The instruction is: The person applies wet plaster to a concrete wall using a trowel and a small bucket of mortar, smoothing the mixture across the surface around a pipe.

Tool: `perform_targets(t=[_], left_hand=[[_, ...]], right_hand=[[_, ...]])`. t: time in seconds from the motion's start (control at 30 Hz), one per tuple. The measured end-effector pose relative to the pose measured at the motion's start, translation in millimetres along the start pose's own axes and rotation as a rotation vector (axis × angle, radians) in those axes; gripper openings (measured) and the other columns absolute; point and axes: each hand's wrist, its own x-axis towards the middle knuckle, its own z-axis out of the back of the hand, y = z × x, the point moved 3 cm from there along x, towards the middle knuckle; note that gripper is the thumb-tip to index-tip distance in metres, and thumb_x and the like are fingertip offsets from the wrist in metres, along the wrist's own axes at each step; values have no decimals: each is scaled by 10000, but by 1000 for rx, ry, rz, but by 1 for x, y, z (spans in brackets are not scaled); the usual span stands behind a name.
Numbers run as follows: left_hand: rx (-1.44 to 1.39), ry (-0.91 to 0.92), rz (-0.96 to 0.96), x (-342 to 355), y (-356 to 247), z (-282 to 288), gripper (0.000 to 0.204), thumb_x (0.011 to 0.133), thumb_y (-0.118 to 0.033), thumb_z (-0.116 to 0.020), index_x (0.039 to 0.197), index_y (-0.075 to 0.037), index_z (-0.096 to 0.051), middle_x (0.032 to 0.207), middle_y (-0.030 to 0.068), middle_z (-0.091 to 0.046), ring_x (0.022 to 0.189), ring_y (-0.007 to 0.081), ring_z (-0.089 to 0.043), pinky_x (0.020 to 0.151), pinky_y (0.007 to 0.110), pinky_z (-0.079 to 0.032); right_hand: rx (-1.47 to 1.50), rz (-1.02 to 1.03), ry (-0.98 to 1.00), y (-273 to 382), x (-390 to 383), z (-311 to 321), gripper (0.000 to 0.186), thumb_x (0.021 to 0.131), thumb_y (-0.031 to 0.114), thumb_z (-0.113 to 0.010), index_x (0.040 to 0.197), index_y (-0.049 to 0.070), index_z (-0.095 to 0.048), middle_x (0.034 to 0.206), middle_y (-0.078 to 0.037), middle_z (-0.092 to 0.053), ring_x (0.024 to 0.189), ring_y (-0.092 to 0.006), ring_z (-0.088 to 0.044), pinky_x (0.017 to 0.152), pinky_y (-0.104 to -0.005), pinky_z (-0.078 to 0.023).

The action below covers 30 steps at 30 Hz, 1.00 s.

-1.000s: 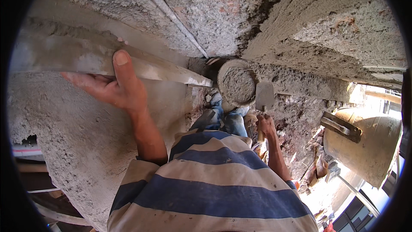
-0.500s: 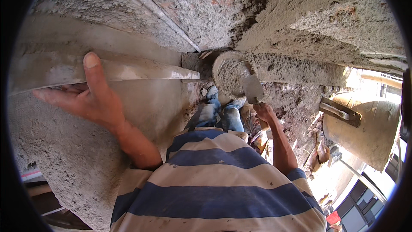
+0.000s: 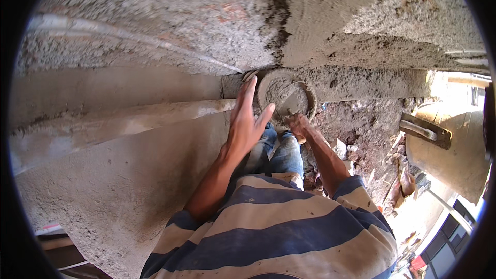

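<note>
My right hand (image 3: 298,124) is closed on the handle of a trowel (image 3: 294,102), whose flat blade lies in the grey wet mortar of a round pan (image 3: 312,95). The pan stands ahead of my legs, close to the wall's foot. Just left of it is my left hand (image 3: 245,124), holding nothing, with thumb and fingers stretched out and apart. It hangs near the right end of a long pale bar-like edge (image 3: 129,121) that runs along the plastered surface on the left. Whether the fingertips touch the pan's rim I cannot tell.
Rough mortared wall (image 3: 336,15) rises ahead, with a pale pipe (image 3: 139,41) slanting across its left part. At the right, a plastering float (image 3: 426,130) rests on a big curved yellowish container (image 3: 454,160). Rubble and dry scraps (image 3: 405,175) litter the ground near it.
My left hand has left the long edge and come right, beside the pan. My right hand has moved forward and left, bringing the trowel blade deeper into the mortar. The view has shifted.
</note>
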Motion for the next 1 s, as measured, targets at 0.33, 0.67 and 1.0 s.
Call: perform_targets(t=[0.33, 0.67, 1.0], left_hand=[[493, 208, 402, 16, 170, -90, 621, 782, -453, -626, 1221, -37, -488, 1043, 247, -597, 1000, 406, -554, 865, 466, -434], [114, -193, 226, -6, 97, -51, 371, 883, -254, -544, 1158, -5, -544, 933, 164, -643, 799, 221, -619, 703, 319, -489], [111, -1234, -1122, 89, -218, 160, 238, 865, -127, -559, 987, 77, -571, 926, 182, -592, 791, 225, -603, 650, 281, -521]], right_hand=[[863, -231, 2, 4, -50, 41, 276, 764, 254, -592, 935, 42, -548, 739, -160, -607, 648, -325, -596, 592, -371, -498], [1067, -177, -1, -20, -132, -28, 197, 741, 183, -570, 818, 4, -598, 614, -62, -573, 478, -135, -534, 424, -284, -419], [1808, -230, -1114, -14, -287, 57, 245, 845, 268, -489, 840, 27, -532, 653, -58, -526, 510, -139, -521, 449, -266, -453]])
